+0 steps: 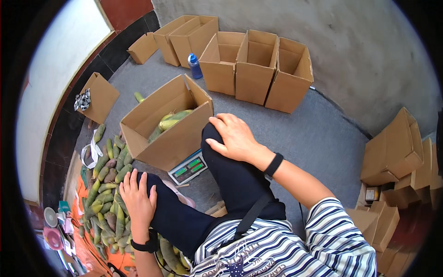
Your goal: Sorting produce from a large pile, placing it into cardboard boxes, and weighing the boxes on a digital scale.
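Brown cardboard dominates the ground ahead of the seated person. One open box [170,145] stands just beyond the knees, some long green vegetables [174,121] lying low inside. Under its near edge a scale [188,168] shows, with lit green displays.

Right hand [234,138]: spread loosely over the right knee, fingers a little apart, near the box's right side; nothing seen in its grasp. Left hand [138,198]: laid over the left knee, fingers parted, thumb out to the right, equally without a load. A large heap of the same vegetables [104,203] lies left of it, partly on an orange sheet [87,251].

Step in hand, as I judge it: weighing the part-filled box, with both hands at rest. The next move would seem to call for a hand off its knee, either left and down to the heap or out to the box walls.

Far side: three open boxes [254,81] in a row, a blue bottle [195,68] just left of them. More cartons [392,152] at right.

Hard to make out: the scale's pan, covered by the box; the display figures, too small; the box floor, behind its near wall; both palms. The heap's near end is partly covered by the left forearm.
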The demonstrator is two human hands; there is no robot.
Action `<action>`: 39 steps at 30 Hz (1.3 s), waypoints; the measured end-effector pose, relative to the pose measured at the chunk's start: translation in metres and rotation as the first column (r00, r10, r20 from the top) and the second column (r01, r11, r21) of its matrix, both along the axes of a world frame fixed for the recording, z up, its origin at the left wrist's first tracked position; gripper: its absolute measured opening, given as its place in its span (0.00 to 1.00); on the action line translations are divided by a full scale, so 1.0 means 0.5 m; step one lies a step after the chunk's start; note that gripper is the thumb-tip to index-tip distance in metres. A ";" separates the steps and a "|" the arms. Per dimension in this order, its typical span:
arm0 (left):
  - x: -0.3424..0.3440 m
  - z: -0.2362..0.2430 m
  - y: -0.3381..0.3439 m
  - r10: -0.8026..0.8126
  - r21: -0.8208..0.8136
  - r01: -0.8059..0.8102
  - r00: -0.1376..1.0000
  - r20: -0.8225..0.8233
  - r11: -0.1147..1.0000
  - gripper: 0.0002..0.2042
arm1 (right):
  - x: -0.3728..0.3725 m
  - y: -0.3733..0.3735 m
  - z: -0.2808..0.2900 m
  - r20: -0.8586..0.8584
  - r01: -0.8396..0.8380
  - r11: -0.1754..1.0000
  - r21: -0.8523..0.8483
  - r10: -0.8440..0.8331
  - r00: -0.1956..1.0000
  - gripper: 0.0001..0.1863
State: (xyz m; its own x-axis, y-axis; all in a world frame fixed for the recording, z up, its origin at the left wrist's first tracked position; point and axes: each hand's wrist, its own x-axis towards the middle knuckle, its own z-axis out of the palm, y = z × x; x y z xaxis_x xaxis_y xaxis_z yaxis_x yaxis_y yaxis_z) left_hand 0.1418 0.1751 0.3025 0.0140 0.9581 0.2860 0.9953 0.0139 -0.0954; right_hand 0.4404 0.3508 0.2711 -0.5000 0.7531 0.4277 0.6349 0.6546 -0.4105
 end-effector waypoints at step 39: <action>-0.102 -0.041 0.348 0.081 -0.229 0.161 0.622 0.779 0.960 0.18 | 0.744 -0.508 -0.152 0.710 0.961 0.008 -0.276 -0.672 0.209 0.18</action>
